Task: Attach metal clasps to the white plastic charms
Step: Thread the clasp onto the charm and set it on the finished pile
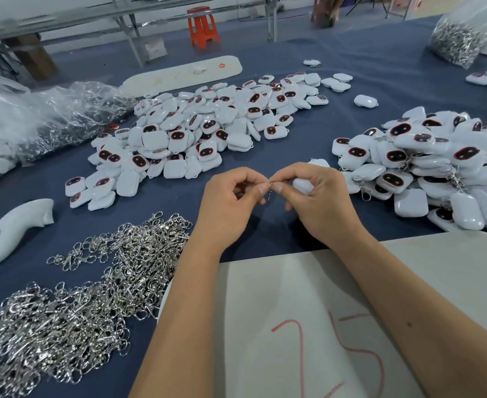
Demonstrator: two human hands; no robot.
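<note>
Red handwritten "25" on the white board (351, 282)

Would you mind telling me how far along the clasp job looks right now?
Done: the right-hand pile shows charms with clasps attached. In hand: both hands, left hand and right hand, pinch a small clasp between them. Left: the big middle pile and the loose clasps.

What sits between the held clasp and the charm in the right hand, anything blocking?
Nothing visible. The left hand and right hand meet fingertip to fingertip, pinching the small metal clasp between them. The white charm sits in the right hand just beside the clasp, with only fingers around it.
</note>
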